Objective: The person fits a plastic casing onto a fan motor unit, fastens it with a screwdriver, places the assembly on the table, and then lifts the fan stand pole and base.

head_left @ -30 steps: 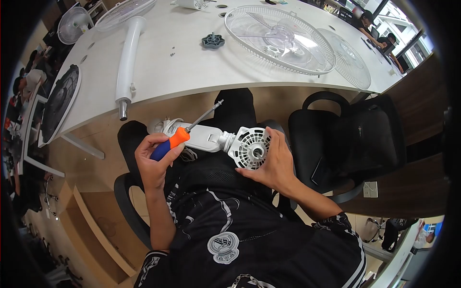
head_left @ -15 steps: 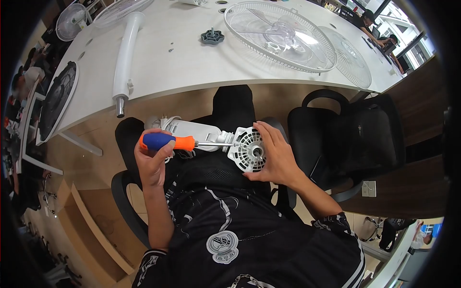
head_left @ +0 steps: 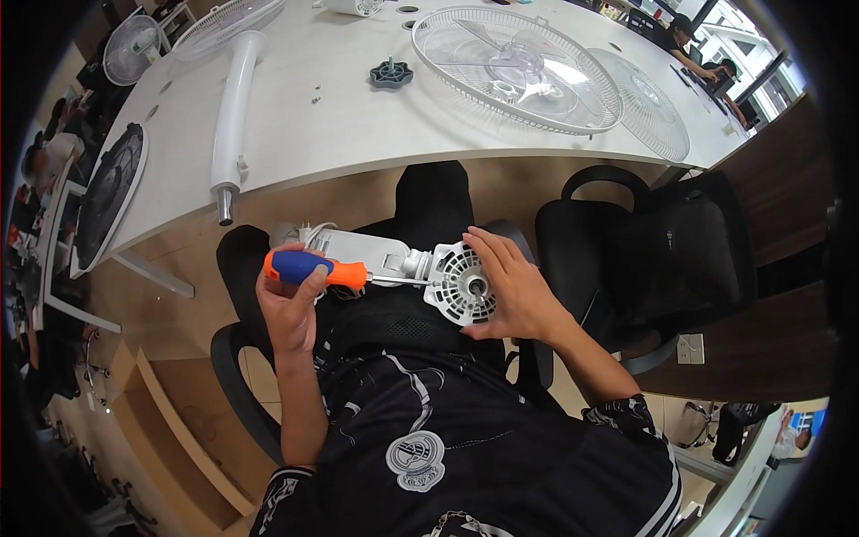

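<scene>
A blue and orange screwdriver (head_left: 324, 270) is in my left hand (head_left: 291, 304), its fingers wrapped round the handle. The shaft points right, and its tip touches the near-left part of a round white slotted motor housing (head_left: 463, 285). My right hand (head_left: 519, 286) grips the housing's right edge, thumb below and fingers above. The housing joins a white fan body (head_left: 362, 251) lying across my lap, with a white cord bundled at its left end. Whether a screw sits at the tip is too small to tell.
On the white table (head_left: 340, 134) lie a white pole (head_left: 237, 116), a dark knob (head_left: 391, 73), a fan cage with clear blades (head_left: 519, 67), a grille (head_left: 649, 103) and a black round base (head_left: 109, 192). A black chair (head_left: 644, 251) stands right; an open carton (head_left: 183, 430) lies lower left.
The screwdriver tip has moved slightly down and left on the housing, and the housing has tilted a little. Both hands keep their holds.
</scene>
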